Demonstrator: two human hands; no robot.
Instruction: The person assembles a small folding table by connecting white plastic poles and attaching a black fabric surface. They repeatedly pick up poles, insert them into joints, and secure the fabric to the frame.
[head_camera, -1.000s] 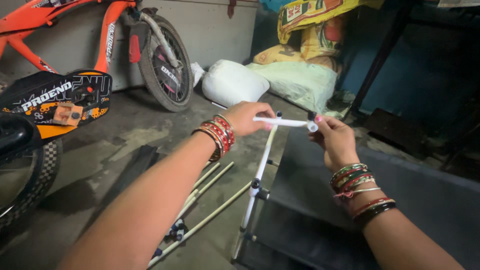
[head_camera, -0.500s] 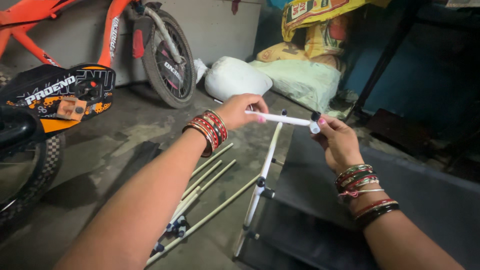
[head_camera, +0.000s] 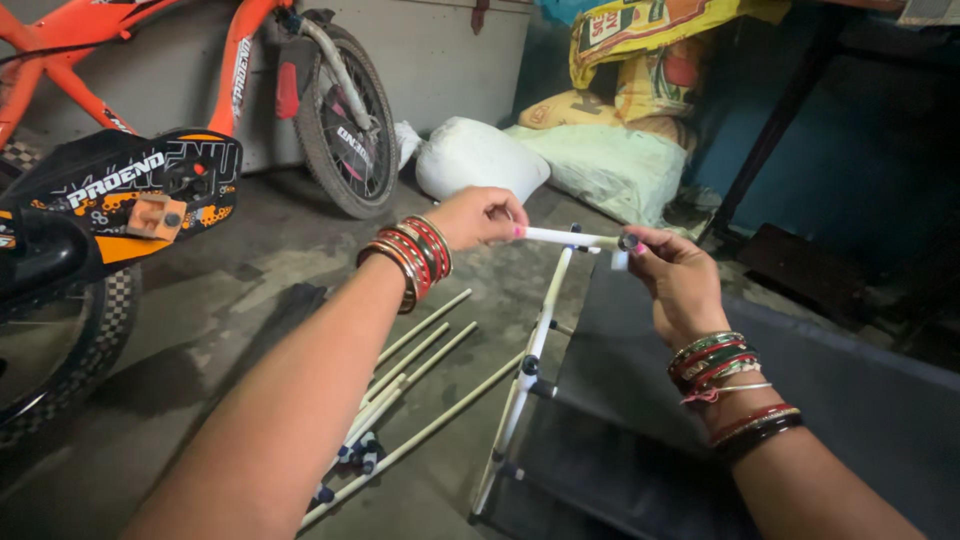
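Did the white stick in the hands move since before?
No, hardly at all. The white stick is held level between the left hand and right hand, at the same spot above the frame's long rod.

Both forearms are bare, with no sleeves in sight. The left hand (head_camera: 485, 215) has a stack of bangles (head_camera: 408, 258) at the wrist, mostly red, with thin gold and dark green ones mixed in and a gold band at the edge nearer the elbow. The right hand (head_camera: 682, 285) wears a second set of bracelets (head_camera: 722, 375) spread further along the forearm: green, red and gold rings close to the wrist, a slim silver one after them, then a red and a dark, almost black bangle. The fingernails on both hands are painted bright pink.
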